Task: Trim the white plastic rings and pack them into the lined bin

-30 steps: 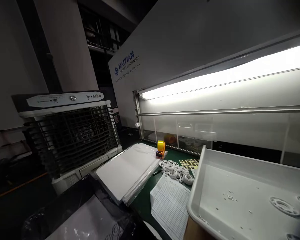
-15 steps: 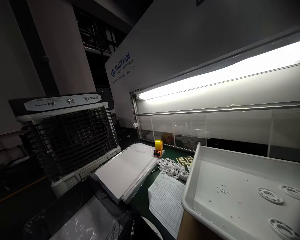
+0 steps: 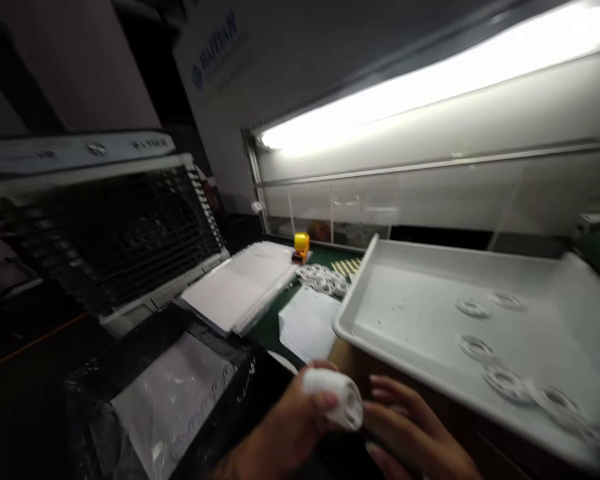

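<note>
My left hand (image 3: 300,417), low in the middle of the view, is wrapped round a short stack of white rings (image 3: 334,398). The stack lies on its side, its round end turned to the right. Beside that end is my right hand (image 3: 410,427), its fingers apart and its fingertips close to the stack; whether they touch it is blurred. Several flat white rings (image 3: 475,347) lie in the white tray (image 3: 430,260) to the right. More white rings (image 3: 323,279) are piled on the green table behind my hands.
A black-lined box (image 3: 85,407) with a clear bag and rings stands at the lower left. White sheets (image 3: 243,283), paper (image 3: 307,320) and an orange tape dispenser (image 3: 301,247) lie on the table (image 3: 267,325). An air cooler (image 3: 130,227) stands left, under a machine's lamp.
Both my hands have come into view at the bottom, with the ring stack in my left. The view has tilted down and to the right, showing more of the tray and its rings.
</note>
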Motion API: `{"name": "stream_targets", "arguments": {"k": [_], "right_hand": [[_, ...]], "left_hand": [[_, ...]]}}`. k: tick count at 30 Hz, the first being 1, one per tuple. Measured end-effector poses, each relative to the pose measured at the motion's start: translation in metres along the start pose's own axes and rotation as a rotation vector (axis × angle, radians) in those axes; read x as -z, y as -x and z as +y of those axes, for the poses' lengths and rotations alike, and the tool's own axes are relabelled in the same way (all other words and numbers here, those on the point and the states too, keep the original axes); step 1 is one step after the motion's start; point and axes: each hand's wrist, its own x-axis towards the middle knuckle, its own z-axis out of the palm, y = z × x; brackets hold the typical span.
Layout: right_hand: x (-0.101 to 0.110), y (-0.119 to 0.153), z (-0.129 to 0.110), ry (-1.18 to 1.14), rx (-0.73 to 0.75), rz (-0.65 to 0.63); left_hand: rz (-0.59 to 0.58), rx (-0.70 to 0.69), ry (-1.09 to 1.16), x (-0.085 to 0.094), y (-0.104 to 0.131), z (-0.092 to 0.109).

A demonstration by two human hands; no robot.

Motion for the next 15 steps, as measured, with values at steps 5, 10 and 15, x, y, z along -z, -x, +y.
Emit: {"name": "stream_targets", "arguments": {"k": [5,10,15], "right_hand": [[0.012,-0.014,-0.046,-0.045,0.057,0.152],[0.004,-0.017,-0.067,-0.103,0.030,0.178],[0.002,-0.021,-0.074,-0.103,0.007,0.154]], "left_hand": [[0.008,0.038,0.043,0.007,0.015,0.010],[-0.031,0.046,0.011,-0.002,0.027,0.014],[-0.061,0.016,0.046,-0.009,0.028,0.013]]}}
